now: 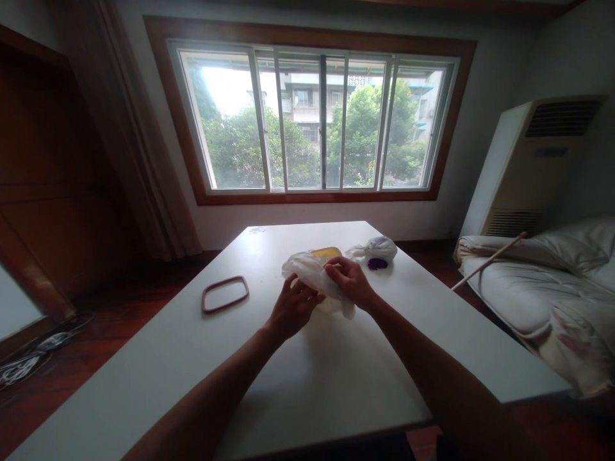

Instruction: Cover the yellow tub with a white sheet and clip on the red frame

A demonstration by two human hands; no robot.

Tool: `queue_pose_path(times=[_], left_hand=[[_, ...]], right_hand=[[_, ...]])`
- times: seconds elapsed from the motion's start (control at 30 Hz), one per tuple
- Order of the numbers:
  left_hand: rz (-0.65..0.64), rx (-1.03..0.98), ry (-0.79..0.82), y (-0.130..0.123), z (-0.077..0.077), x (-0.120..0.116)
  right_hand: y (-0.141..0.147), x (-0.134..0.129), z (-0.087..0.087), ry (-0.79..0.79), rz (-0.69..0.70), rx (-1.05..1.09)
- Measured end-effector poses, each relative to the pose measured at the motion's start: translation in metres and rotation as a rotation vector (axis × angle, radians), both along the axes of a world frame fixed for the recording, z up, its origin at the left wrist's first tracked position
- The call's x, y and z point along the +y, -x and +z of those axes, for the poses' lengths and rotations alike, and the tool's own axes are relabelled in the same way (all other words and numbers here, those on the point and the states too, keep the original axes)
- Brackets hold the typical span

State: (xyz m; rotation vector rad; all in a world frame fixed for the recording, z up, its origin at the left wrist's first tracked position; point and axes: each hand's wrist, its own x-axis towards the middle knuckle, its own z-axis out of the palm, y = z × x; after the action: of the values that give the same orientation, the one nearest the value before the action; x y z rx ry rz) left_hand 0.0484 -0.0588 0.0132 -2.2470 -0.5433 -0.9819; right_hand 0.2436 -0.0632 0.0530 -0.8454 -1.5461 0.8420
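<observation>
Gripping white plastic bag [314, 272] — both hands [293, 310] [348, 278] closed on it, long axis upper-left to lower-right

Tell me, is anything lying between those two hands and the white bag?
Nothing visible does. The left hand and right hand both already grip the white bag directly, above the table.

Both forearms are bare to the frame's edge, with no sleeves, and the left hand [291, 309] and right hand [350, 280] are ungloved.
</observation>
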Motion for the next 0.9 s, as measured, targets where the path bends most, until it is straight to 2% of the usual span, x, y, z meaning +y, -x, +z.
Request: queue_pose_path(times=[0.2, 0.3, 0.43, 0.63, 0.7, 0.77, 0.83, 0.9], left_hand=[[0.027, -0.055, 0.011, 0.001, 0.009, -0.004], [0.019, -0.077, 0.012, 0.003, 0.012, -0.005], [0.002, -0.103, 0.031, 0.006, 0.013, -0.002], [-0.089, -0.123, 0.074, 0.01, 0.014, 0.002], [-0.084, -0.205, 0.099, 0.014, 0.015, 0.004], [-0.026, -0.335, 0.134, 0.021, 0.018, 0.009], [0.035, -0.435, 0.229, 0.03, 0.019, 0.015], [0.06, -0.491, 0.396, 0.038, 0.019, 0.022]], right_hand=[[-0.022, 0.01, -0.008, -0.157, -0.235, -0.586], [-0.026, 0.009, -0.007, -0.198, -0.251, -0.753], [-0.025, 0.005, -0.002, -0.325, -0.165, -0.921], [-0.02, 0.007, -0.004, -0.415, -0.274, -1.087], [-0.021, 0.01, -0.006, -0.421, -0.289, -1.108], [-0.022, 0.013, -0.007, -0.418, -0.309, -1.112], [-0.025, 0.016, -0.008, -0.415, -0.326, -1.098], [-0.026, 0.018, -0.01, -0.416, -0.336, -1.078]])
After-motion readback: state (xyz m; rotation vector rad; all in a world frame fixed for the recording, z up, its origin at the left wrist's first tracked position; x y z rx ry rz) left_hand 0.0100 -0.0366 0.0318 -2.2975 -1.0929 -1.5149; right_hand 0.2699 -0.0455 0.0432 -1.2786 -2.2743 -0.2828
